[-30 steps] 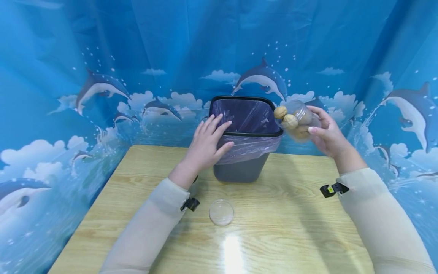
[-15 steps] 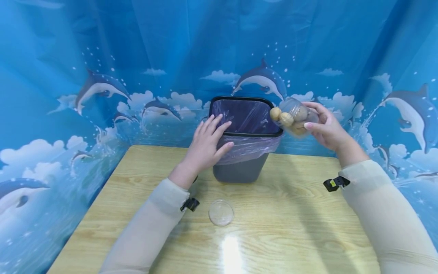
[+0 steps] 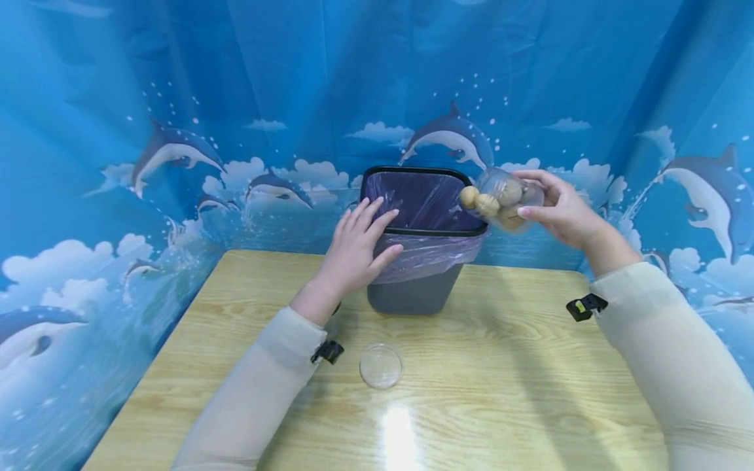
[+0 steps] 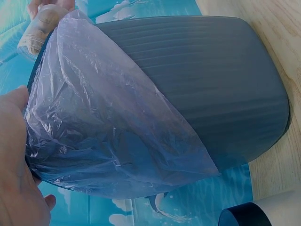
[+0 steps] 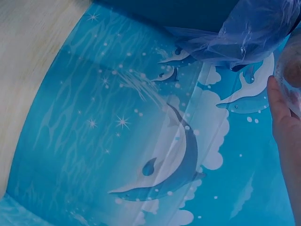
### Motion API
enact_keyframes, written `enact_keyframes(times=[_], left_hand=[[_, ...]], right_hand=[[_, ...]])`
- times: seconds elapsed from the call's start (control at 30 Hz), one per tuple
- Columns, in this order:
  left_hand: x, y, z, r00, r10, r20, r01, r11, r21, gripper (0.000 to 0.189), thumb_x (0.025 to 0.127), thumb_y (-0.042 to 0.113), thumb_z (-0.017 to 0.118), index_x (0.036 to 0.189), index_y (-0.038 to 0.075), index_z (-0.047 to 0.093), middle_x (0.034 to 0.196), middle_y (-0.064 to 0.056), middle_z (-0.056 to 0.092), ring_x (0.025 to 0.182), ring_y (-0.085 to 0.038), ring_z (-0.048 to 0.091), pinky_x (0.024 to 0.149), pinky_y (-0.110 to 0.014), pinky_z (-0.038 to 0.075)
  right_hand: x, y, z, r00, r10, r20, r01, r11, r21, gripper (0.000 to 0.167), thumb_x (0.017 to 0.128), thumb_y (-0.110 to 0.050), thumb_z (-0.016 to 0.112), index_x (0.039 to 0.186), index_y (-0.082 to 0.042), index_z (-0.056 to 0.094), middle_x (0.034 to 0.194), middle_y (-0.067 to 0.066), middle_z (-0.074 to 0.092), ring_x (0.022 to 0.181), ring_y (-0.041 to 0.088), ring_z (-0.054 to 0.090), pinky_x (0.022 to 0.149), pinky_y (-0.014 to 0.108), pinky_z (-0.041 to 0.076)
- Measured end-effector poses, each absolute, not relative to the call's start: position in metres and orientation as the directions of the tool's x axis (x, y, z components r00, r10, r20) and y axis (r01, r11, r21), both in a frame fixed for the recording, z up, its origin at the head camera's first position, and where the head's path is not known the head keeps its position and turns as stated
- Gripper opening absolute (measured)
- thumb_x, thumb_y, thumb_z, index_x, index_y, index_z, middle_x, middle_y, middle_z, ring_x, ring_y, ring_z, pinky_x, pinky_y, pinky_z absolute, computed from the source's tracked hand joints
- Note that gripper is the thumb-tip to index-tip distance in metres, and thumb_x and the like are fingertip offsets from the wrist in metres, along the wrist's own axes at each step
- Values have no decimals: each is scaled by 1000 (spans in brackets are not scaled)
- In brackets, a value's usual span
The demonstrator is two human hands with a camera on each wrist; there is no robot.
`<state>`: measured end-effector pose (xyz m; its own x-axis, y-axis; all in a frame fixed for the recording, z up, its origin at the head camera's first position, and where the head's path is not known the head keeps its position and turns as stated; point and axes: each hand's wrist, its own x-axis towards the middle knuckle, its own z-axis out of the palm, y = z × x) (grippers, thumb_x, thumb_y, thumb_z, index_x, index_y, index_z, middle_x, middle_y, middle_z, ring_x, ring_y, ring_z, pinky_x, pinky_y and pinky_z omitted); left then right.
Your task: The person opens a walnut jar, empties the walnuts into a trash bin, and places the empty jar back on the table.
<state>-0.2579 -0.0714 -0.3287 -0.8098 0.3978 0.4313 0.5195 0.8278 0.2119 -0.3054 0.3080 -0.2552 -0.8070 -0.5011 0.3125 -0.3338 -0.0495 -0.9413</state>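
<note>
My right hand (image 3: 565, 208) grips a clear plastic jar (image 3: 533, 196), tipped sideways with its mouth toward the bin. Several walnuts (image 3: 487, 205) lie in it, the foremost at the mouth over the bin's right rim. The dark grey trash bin (image 3: 412, 294) stands upright, lined with a translucent purple trash bag (image 3: 432, 254) folded over its black rim. My left hand (image 3: 353, 252) rests at the bin's left rim with fingers spread and fairly straight. In the right wrist view, part of the jar (image 5: 294, 70) shows at the right edge.
A round clear lid (image 3: 381, 366) lies flat on the wooden table (image 3: 483, 392) in front of the bin. Behind my left wrist, a dark object is mostly hidden. A blue dolphin-print curtain (image 3: 283, 98) surrounds the table's back and sides.
My right hand has moved the jar slightly left, bringing its mouth and the foremost walnuts over the bin's right rim. My left hand and the bin look unchanged.
</note>
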Motion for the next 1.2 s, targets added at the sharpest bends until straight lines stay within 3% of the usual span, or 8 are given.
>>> enact_keyframes(times=[0.3, 0.5, 0.9, 1.2], left_hand=[[-258, -71, -329, -808, 396, 436, 521, 825, 218, 67, 101, 61, 40, 159, 29, 27, 168, -2, 11, 154, -24, 0, 122, -48, -2], [-258, -71, -329, -810, 393, 435, 518, 827, 218, 67, 102, 60, 41, 159, 29, 27, 168, -2, 11, 154, -26, 3, 122, -48, -2], [-259, -70, -330, -809, 397, 432, 520, 827, 215, 67, 102, 60, 41, 159, 29, 27, 168, -2, 10, 154, -28, 4, 122, -49, -1], [-259, -71, -330, -807, 397, 438, 524, 823, 219, 67, 102, 60, 41, 159, 29, 27, 168, -2, 9, 154, -27, 3, 122, -50, -1]], right_hand=[[-305, 301, -241, -855, -465, 228, -375, 251, -892, 58, 94, 6, 61, 147, -15, 48, 134, 6, 47, 116, 19, 51, 89, 21, 51], [-306, 297, -234, -864, -460, 205, -395, 367, -842, 60, 94, 0, 64, 149, -17, 46, 137, 2, 46, 118, 17, 51, 89, 20, 50], [-308, 295, -231, -856, -478, 196, -411, 400, -819, 61, 94, -1, 66, 150, -15, 44, 136, 1, 47, 116, 16, 54, 88, 21, 51], [-306, 290, -222, -871, -469, 146, -393, 487, -779, 64, 93, -7, 68, 151, -15, 43, 138, 2, 39, 117, 18, 49, 83, 22, 52]])
